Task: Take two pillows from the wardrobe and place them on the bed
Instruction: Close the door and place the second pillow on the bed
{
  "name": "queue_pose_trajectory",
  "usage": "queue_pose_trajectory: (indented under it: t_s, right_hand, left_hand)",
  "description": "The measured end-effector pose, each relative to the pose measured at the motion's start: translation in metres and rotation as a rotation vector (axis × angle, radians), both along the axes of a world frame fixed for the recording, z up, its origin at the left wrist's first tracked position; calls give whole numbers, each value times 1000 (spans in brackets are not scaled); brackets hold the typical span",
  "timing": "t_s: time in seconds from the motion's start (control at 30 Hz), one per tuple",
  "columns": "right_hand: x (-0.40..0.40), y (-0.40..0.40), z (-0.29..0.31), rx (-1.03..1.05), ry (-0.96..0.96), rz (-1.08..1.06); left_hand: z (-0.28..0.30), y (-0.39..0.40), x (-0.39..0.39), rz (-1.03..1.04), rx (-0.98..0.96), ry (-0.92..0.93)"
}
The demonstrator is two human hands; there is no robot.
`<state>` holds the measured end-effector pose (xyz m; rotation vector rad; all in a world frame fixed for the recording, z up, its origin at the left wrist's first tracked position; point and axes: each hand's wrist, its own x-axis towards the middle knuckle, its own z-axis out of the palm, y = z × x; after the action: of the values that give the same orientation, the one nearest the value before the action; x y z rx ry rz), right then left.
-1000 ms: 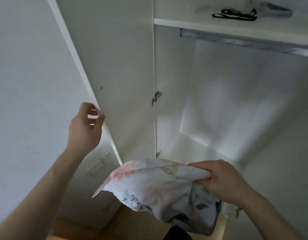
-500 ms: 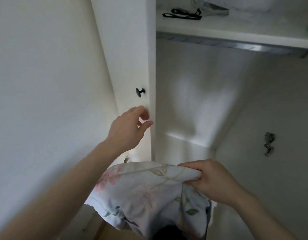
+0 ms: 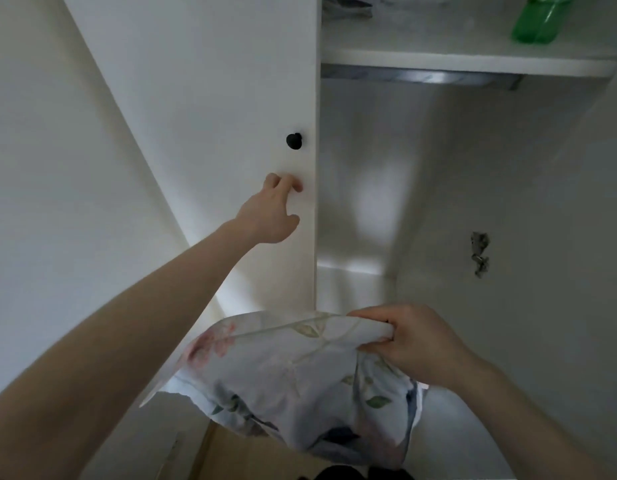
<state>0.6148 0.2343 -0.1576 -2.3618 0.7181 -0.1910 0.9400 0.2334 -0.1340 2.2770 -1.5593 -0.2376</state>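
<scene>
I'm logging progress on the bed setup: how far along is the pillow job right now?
Done: one floral pillow is out of the wardrobe. In hand: the right hand has a grip on its top edge, while the left hand touches the white door below the black knob. Left: no second pillow or bed is in view, so nothing looks placed yet.

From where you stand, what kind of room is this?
Probably a bedroom, at an open wardrobe: a white door with a black knob, a shelf above a hanging rail, and a floral pillow in the right hand.
</scene>
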Motion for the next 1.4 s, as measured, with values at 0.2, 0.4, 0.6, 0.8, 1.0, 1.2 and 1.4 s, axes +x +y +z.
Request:
queue_pose_trajectory:
  t_s: [0.2, 0.4, 0.6, 0.8, 1.0, 1.2, 1.4]
  right_hand:
    - [-4, -5, -1, -38, -34, -18]
    - [-11, -13, 7, -61, -24, -34]
    - [-16, -17, 7, -70, -32, -39]
    - [-21, -17, 10, -74, -20, -46]
    - [-27, -15, 7, -70, -23, 11]
    - [-29, -7, 16, -57, -73, 144]
    - [-46, 7, 18, -48, -36, 284]
  left_hand:
    - [-1, -22, 0, 22, 36, -25]
    - [7, -44, 2, 28, 70, 11]
    - [-8, -35, 4, 26, 57, 76]
    - [-18, 26, -33, -97, -10, 286]
    - [-1, 132, -98, -249, 154, 328]
    - [-30, 190, -133, -110, 299, 61]
    - [-34, 225, -185, 62, 262, -82]
